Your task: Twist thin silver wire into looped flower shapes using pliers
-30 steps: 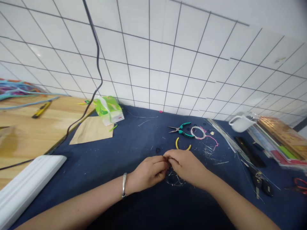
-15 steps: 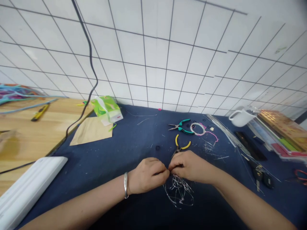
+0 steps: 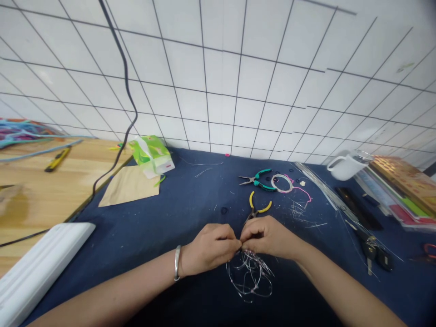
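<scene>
Near the front of the dark blue cloth, my left hand [image 3: 213,249] and my right hand [image 3: 267,235] meet fingertip to fingertip, both pinched closed. A tangle of thin silvery wire [image 3: 252,277] with looped, curled ends hangs below the pinched fingers. Its upper end runs in between them, where the exact hold is hidden. Just beyond my right hand lie yellow-handled pliers [image 3: 259,206], their jaws partly covered by the hand. Farther back rest teal-handled long-nose pliers [image 3: 259,178], beside a pale ring-shaped coil [image 3: 282,183] with pink cord.
Straight wires [image 3: 315,184], keys [image 3: 369,252], a white mug [image 3: 348,167] and stacked books [image 3: 403,193] are at the right. To the left are a green packet [image 3: 150,152], brown paper [image 3: 129,186], a white device [image 3: 44,268] and a yellow cutter [image 3: 57,159]. A tiled wall stands behind.
The hanging wire tangle has swung slightly left and spread into wider loops. Both hands stay pinched together, with small shifts of the fingers.
</scene>
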`<state>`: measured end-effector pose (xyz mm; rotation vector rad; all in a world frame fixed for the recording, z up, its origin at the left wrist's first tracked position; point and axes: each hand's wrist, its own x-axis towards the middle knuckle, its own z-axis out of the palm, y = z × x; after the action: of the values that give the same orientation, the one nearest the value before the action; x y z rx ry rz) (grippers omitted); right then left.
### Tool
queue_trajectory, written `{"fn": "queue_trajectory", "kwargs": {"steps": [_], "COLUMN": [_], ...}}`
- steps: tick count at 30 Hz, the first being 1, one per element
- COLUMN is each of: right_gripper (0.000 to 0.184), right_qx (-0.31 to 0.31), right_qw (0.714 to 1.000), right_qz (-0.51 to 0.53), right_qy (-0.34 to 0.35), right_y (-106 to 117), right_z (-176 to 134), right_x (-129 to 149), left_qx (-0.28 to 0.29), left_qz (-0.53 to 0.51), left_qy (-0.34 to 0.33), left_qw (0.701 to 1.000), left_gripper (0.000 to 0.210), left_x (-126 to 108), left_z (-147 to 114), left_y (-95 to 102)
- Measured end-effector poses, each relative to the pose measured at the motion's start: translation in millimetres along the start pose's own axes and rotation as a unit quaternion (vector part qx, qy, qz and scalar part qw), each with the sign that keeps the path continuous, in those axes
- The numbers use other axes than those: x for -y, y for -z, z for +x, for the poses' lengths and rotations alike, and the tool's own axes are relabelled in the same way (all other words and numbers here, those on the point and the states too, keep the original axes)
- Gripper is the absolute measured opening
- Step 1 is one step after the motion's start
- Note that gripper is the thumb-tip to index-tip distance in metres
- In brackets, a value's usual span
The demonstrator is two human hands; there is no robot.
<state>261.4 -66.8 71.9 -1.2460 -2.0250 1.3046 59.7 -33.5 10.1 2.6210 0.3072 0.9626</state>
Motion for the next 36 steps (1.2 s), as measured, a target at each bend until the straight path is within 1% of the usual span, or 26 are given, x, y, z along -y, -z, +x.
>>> {"fn": "queue_trajectory", "kwargs": {"steps": [4,7,10,14,19,23,28,31,36], "right_gripper": [0.003,0.001,0.004,0.005,0.003,0.005,0.01,0.012,0.015], "right_qx": [-0.019,-0.028,-0.041,-0.049,-0.045,-0.059,-0.045,-0.051,-0.056], "right_qw": [1.0,0.998,0.994,0.992,0.995,0.996,0.996,0.995,0.993], "right_qz": [0.019,0.054,0.091,0.104,0.088,0.06,0.07,0.081,0.086], "right_qy": [0.009,0.022,0.035,0.046,0.008,0.009,0.029,0.034,0.058], "right_y": [-4.9,-10.3,-15.9,-20.0,-17.3,-14.5,-15.1,-17.5,-21.8], "right_z": [-0.9,-1.3,-0.8,1.3,4.1,3.7,1.6,1.6,2.0], "right_x": [-9.4,-17.5,-25.8,-32.3,-29.4,-26.5,-28.8,-31.4,-33.8], "left_qx": [0.013,0.028,0.035,0.021,0.012,0.018,0.032,0.039,0.085], "left_qz": [-0.065,-0.102,-0.128,-0.119,-0.079,-0.066,-0.072,-0.089,-0.155], "left_qy": [0.038,0.047,0.046,0.036,0.046,0.053,0.054,0.058,0.065], "left_qw": [0.997,0.993,0.99,0.992,0.996,0.996,0.995,0.994,0.982], "left_gripper": [0.014,0.014,0.014,0.013,0.012,0.011,0.011,0.012,0.013], "left_x": [2.2,1.9,2.1,4.8,10.8,13.8,12.5,10.9,9.3], "left_z": [0.6,2.4,3.4,1.6,-1.3,-1.9,-1.5,-0.1,5.5], "left_y": [-1.6,-0.6,-0.5,-3.3,-5.4,-5.0,-4.2,-2.7,2.3]}}
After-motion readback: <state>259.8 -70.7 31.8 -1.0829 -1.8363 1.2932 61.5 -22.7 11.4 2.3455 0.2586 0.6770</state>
